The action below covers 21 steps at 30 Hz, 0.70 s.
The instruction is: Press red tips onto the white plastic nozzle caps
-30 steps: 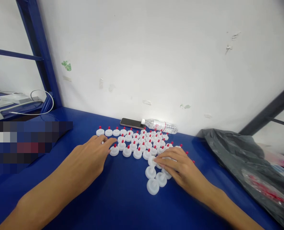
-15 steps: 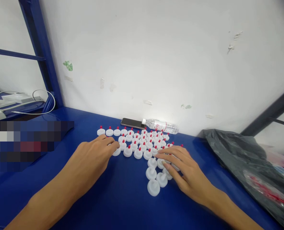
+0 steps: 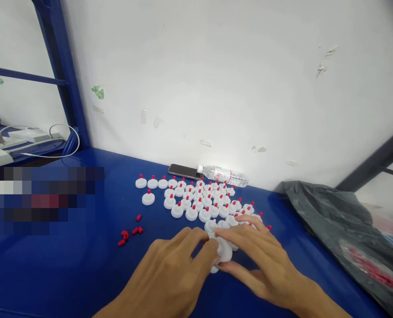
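Note:
My right hand (image 3: 259, 251) grips a tilted white nozzle cap (image 3: 225, 250) between thumb and fingers, over the front of the group. The fingers of my left hand (image 3: 186, 260) are pinched closed against the nozzle side of that same cap. Whether a red tip is between them is hidden. Under and behind my hands are plain white nozzle caps (image 3: 211, 225) with no red on them. Farther back stand many white caps with red tips (image 3: 191, 213), upright in loose rows. Several loose red tips (image 3: 135, 230) lie left of my left hand.
A phone (image 3: 185, 171) and a clear plastic bottle (image 3: 226, 175) lie against the wall behind the caps. To the right is a dark grey plastic bag (image 3: 318, 207) with a clear packet of red pieces (image 3: 370, 265) on it. A blue metal post (image 3: 62, 66) rises at the left.
My left hand has moved right and toward me, from the left caps to my right hand, uncovering the loose red tips. My right hand now grips a white nozzle cap.

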{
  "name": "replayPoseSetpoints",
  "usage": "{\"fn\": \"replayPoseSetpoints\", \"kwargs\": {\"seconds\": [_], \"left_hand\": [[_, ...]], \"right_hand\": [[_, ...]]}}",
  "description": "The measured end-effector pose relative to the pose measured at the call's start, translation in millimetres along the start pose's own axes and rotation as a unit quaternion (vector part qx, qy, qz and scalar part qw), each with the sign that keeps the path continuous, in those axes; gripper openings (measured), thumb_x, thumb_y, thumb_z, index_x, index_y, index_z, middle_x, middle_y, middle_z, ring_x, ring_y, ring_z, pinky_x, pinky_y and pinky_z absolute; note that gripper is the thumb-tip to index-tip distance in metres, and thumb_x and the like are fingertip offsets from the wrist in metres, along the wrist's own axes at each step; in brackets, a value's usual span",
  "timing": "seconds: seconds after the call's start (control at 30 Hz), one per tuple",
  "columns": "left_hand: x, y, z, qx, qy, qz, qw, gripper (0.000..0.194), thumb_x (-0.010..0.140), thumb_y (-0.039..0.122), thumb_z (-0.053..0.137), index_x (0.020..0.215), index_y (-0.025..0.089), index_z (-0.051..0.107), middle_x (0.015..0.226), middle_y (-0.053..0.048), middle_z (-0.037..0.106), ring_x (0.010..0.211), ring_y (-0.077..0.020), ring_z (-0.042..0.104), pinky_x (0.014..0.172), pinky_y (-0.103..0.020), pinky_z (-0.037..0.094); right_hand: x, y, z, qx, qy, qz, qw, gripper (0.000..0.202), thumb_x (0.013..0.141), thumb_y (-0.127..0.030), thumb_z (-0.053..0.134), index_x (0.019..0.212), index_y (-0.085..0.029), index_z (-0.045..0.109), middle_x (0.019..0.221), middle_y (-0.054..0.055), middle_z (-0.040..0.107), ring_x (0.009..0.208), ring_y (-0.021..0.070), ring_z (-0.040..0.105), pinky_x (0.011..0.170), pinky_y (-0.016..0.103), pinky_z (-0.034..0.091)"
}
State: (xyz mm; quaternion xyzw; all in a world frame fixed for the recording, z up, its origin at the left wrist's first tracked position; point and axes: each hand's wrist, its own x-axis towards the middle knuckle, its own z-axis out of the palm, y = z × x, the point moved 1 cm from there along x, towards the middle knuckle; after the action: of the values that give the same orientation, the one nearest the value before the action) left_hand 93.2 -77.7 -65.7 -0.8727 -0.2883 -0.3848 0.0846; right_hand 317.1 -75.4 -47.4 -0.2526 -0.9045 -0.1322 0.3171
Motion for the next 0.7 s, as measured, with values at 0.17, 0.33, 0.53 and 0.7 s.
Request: {"fn": "replayPoseSetpoints", "kwargs": {"seconds": [0.17, 0.33, 0.53, 0.7], "left_hand": [[2, -2, 0.3, 0.057, -0.074, 0.009, 0.996, 0.030, 0.084, -0.002, 0.051, 0.098, 0.020, 0.065, 0.087, -0.004, 0.073, 0.070, -0.0249, 0.069, 0.041, -0.033, 0.033], [-1, 1, -9.7, -0.044, -0.101, -0.080, 0.991, 0.028, 0.098, 0.011, 0.046, 0.083, 0.023, 0.066, 0.078, -0.002, 0.070, 0.069, -0.0217, 0.066, 0.052, -0.032, 0.041], [-5, 6, -18.8, -0.154, -0.121, -0.189, 0.962, 0.043, 0.110, 0.029, 0.038, 0.085, 0.024, 0.073, 0.076, 0.001, 0.072, 0.071, -0.0170, 0.067, 0.071, -0.028, 0.050], [-6, -1, -20.5, -0.235, -0.179, -0.268, 0.917, 0.050, 0.107, 0.042, 0.037, 0.077, 0.024, 0.072, 0.073, 0.001, 0.072, 0.069, -0.0155, 0.066, 0.070, -0.026, 0.050]], "right_hand": [[3, -1, -2, -0.008, 0.022, -0.015, 1.000, 0.025, 0.107, -0.024, 0.061, 0.129, -0.012, 0.065, 0.106, 0.006, 0.081, 0.098, 0.0137, 0.076, 0.115, 0.033, 0.042], [11, -8, -6, -0.024, 0.023, -0.045, 0.998, 0.018, 0.105, -0.024, 0.065, 0.118, -0.014, 0.073, 0.103, 0.004, 0.082, 0.089, 0.0139, 0.075, 0.107, 0.035, 0.044], [11, -11, -7, -0.061, 0.029, -0.060, 0.996, 0.015, 0.104, -0.024, 0.067, 0.113, -0.016, 0.076, 0.103, 0.001, 0.084, 0.088, 0.0131, 0.075, 0.108, 0.036, 0.041], [10, -15, -6, -0.081, 0.039, -0.070, 0.994, 0.016, 0.104, -0.026, 0.068, 0.116, -0.020, 0.076, 0.105, -0.002, 0.085, 0.091, 0.0099, 0.074, 0.116, 0.032, 0.036]]}}
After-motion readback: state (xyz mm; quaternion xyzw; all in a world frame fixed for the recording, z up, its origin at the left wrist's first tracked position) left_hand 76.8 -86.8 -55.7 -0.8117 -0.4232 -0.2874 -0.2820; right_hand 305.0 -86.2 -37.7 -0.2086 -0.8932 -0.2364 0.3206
